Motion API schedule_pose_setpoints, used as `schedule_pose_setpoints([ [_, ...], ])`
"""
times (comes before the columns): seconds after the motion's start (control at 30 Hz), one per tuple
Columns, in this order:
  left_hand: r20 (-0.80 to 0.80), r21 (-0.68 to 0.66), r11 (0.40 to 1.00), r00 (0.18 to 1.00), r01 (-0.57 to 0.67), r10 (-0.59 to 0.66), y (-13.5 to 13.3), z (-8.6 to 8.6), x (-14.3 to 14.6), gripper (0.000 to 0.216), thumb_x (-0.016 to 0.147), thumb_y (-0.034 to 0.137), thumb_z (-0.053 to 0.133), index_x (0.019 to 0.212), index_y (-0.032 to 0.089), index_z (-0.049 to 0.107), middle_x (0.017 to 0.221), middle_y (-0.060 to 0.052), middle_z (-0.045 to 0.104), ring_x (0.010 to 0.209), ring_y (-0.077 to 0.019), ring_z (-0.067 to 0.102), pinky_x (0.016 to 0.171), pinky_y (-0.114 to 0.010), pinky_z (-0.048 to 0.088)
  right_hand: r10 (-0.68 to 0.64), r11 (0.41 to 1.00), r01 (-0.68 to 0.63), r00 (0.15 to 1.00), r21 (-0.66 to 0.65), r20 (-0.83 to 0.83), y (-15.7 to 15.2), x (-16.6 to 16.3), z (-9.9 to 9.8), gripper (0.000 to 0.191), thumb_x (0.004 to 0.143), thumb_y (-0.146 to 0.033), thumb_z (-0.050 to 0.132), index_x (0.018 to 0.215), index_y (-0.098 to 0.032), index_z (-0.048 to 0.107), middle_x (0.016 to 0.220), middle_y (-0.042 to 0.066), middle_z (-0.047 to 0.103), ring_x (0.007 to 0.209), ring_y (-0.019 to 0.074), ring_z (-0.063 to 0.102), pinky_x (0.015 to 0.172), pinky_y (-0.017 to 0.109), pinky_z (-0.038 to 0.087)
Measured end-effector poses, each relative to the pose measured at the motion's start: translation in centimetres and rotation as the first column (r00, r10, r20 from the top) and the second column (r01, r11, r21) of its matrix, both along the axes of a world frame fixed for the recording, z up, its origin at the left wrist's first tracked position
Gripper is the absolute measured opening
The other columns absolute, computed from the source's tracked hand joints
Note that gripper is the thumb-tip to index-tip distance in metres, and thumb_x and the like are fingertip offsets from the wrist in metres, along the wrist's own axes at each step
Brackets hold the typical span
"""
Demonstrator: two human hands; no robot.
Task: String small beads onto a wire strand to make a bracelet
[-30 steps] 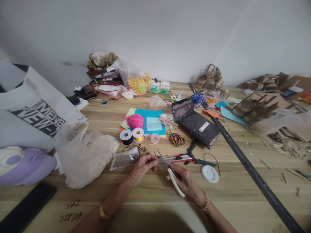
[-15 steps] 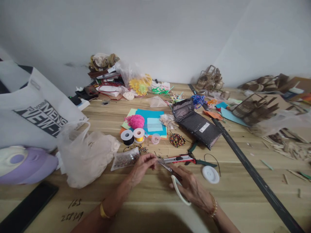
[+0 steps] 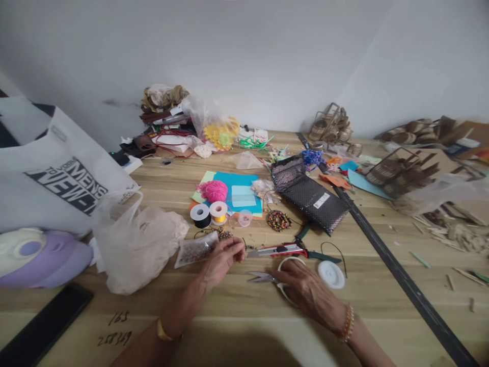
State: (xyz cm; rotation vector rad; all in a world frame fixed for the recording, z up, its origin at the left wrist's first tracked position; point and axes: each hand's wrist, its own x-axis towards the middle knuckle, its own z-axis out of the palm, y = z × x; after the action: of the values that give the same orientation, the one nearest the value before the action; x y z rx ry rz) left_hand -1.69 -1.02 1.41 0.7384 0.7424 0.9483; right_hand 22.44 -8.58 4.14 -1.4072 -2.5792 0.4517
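Observation:
My left hand [image 3: 222, 258] is pinched shut at the table's near middle, holding something small that I cannot make out, right beside a clear bag of beads [image 3: 196, 248]. My right hand [image 3: 305, 289] lies low over the white handles of a pair of scissors [image 3: 267, 278], whose blades rest flat on the wood and point left. Its fingers curl around the handle loops. A red utility knife [image 3: 278, 250] lies just beyond the scissors, and a white round lid [image 3: 330, 273] sits to the right of my hand.
Black and yellow thread spools [image 3: 209, 213], pink yarn [image 3: 214, 191], blue paper, a bead pile [image 3: 278, 220] and a black mesh pouch [image 3: 309, 193] lie beyond. A crumpled plastic bag [image 3: 133, 239], a white tote and a dark phone [image 3: 42, 326] sit left. A black rail [image 3: 397, 275] runs diagonally right.
My right hand has lowered the scissors from a raised, pointing position near my left fingers down flat onto the table. My left hand stayed pinched near the bead bag.

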Motion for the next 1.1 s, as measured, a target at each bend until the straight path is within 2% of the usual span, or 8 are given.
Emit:
schedule_pose_setpoints([
  [0.17,-0.087,0.053,0.999,0.996,0.006,-0.002,-0.2,1.0,0.4,0.027,0.066,0.036,0.078,0.071,0.012,0.065,0.062,0.000,0.058,0.054,-0.0081,0.047,0.053,-0.022,0.032,-0.076,0.995,0.080,0.994,0.056,-0.074,1.0,-0.7,1.2,0.034,0.085,-0.011,0.053,0.117,-0.020,0.063,0.106,0.011,0.064,0.096,0.0266,0.057,0.081,0.039,0.049],
  [0.27,-0.140,0.099,0.995,0.990,-0.018,0.032,-0.3,1.2,0.6,0.026,0.067,0.036,0.077,0.073,0.013,0.068,0.059,0.002,0.056,0.053,-0.0076,0.044,0.052,-0.022,0.031,-0.106,0.994,0.088,0.917,-0.062,-0.385,2.2,-2.2,1.9,0.025,0.092,-0.017,0.047,0.110,-0.019,0.064,0.106,0.011,0.063,0.088,0.0203,0.060,0.076,0.033,0.050],
  [0.4,-0.180,0.139,0.989,0.981,-0.047,0.072,-0.4,0.9,0.7,0.022,0.068,0.035,0.076,0.074,0.014,0.071,0.078,-0.003,0.065,0.053,-0.0064,0.043,0.052,-0.022,0.032,-0.343,0.908,0.000,0.573,-0.419,-0.744,4.3,-5.4,1.8,0.024,0.087,-0.032,0.060,0.107,-0.018,0.062,0.084,0.004,0.064,0.062,0.0125,0.056,0.054,0.023,0.046],
  [0.53,-0.178,0.156,0.983,0.977,-0.092,0.119,-0.4,0.7,0.4,0.022,0.070,0.035,0.075,0.072,0.014,0.071,0.120,-0.009,0.061,0.077,-0.0144,0.059,0.057,-0.023,0.038,-0.543,0.735,-0.294,0.284,-0.610,-0.791,6.2,-7.9,0.5,0.033,0.075,-0.035,0.075,0.098,-0.019,0.057,0.077,0.000,0.064,0.055,0.0092,0.056,0.044,0.017,0.040],
  [0.6,-0.170,0.166,0.980,0.976,-0.108,0.137,-0.3,0.6,0.3,0.021,0.072,0.035,0.074,0.072,0.014,0.070,0.127,-0.010,0.058,0.087,-0.0188,0.060,0.060,-0.024,0.041,-0.569,0.699,-0.359,0.244,-0.618,-0.785,6.9,-8.6,-0.1,0.034,0.072,-0.035,0.077,0.093,-0.019,0.056,0.072,-0.001,0.064,0.054,0.0097,0.057,0.045,0.018,0.043],
  [0.83,-0.167,0.207,0.958,0.957,-0.200,0.237,-0.1,0.4,0.3,0.025,0.074,0.037,0.072,0.070,0.013,0.066,0.121,-0.009,0.061,0.059,-0.0072,0.049,0.056,-0.024,0.039,-0.590,0.669,-0.397,0.231,-0.628,-0.774,8.4,-8.9,-1.2,0.031,0.070,-0.038,0.079,0.080,-0.015,0.061,0.068,0.000,0.066,0.054,0.0081,0.056,0.052,0.019,0.046],
  [0.97,-0.171,0.186,0.954,0.949,-0.234,0.266,0.1,0.8,0.3,0.026,0.071,0.038,0.073,0.071,0.013,0.066,0.092,-0.005,0.066,0.056,-0.0076,0.046,0.054,-0.023,0.036,-0.593,0.687,-0.364,0.219,-0.629,-0.775,8.5,-8.7,-1.7,0.030,0.070,-0.040,0.079,0.072,-0.014,0.062,0.063,-0.001,0.065,0.049,0.0072,0.052,0.050,0.019,0.044],
  [1.1,-0.204,0.182,0.948,0.932,-0.263,0.298,0.2,0.6,0.2,0.024,0.070,0.036,0.074,0.076,0.014,0.068,0.058,0.002,0.057,0.054,-0.0095,0.046,0.054,-0.023,0.035,-0.597,0.712,-0.294,0.224,-0.638,-0.770,8.4,-8.5,-2.3,0.031,0.070,-0.041,0.078,0.072,-0.015,0.062,0.059,-0.001,0.064,0.047,0.0081,0.052,0.047,0.020,0.043],
])
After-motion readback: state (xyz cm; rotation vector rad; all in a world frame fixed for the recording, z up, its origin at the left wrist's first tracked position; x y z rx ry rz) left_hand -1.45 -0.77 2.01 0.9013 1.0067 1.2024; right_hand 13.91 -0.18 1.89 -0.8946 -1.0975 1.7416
